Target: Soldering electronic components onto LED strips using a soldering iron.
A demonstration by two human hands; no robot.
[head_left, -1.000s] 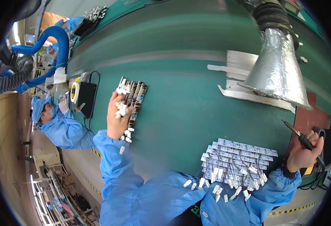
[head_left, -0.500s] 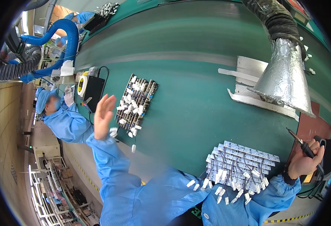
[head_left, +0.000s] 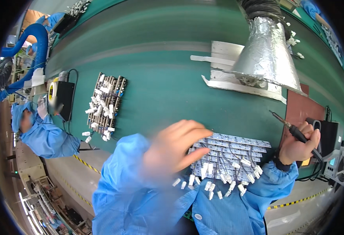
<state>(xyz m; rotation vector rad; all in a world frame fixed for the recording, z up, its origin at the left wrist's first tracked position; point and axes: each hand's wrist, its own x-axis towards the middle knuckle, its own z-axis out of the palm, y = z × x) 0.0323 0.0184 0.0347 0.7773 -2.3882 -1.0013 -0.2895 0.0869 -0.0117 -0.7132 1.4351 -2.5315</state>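
My right hand [head_left: 300, 147] grips the soldering iron [head_left: 296, 132]; my left hand [head_left: 177, 145], loosely open, is at the circuit strips [head_left: 240, 144] by the table's [head_left: 160, 90] near edge. White plugs [head_left: 210, 169] look wired on; what's left, I can't tell.

The person wears a light-blue work garment [head_left: 226, 213] with a faint, fine grid in its cloth and 1 pale, round button [head_left: 198, 216] on the front. Its 2 long sleeves, left sleeve [head_left: 115, 176] and right sleeve [head_left: 274, 181], are loose and creased, the left partly blurred. A black band [head_left: 280, 163] circles the right wrist. Dark clothing [head_left: 186, 228] with a green marking [head_left: 188, 215] shows beneath. Both hands are bare.
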